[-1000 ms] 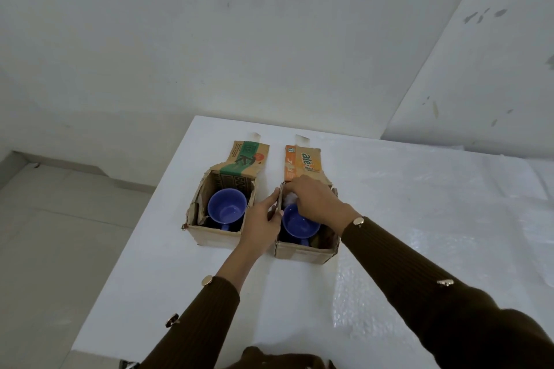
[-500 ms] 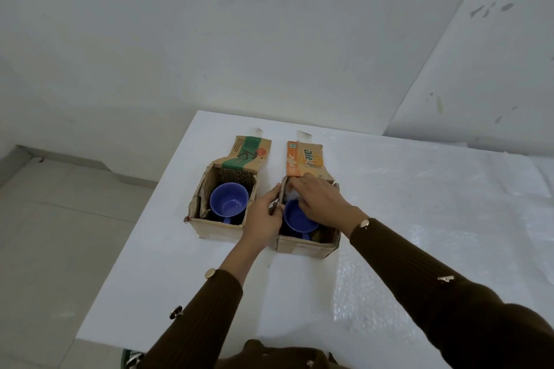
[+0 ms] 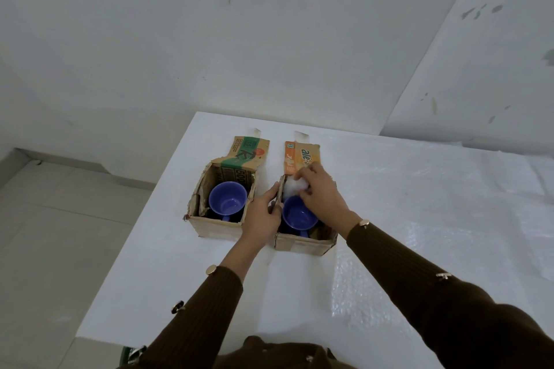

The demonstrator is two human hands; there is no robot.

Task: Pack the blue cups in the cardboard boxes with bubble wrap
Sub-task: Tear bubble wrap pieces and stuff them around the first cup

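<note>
The right hand (image 3: 322, 193) has slid to the far end of the right box (image 3: 302, 244). Its fingers curl on a white wad of bubble wrap (image 3: 292, 187) that now shows, tucked just beyond the blue cup (image 3: 296, 216), so the padding looks underway. The left hand (image 3: 263, 213) keeps gripping that box's left wall. On the counter (image 3: 180, 278), the left box (image 3: 215, 226) holds its second cup (image 3: 227, 199), with no padding in sight.

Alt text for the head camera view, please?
A right hand pinches bubble wrap into the right cardboard box behind its blue cup while the left hand grips the box's wall. The left box holds a second cup.
</note>
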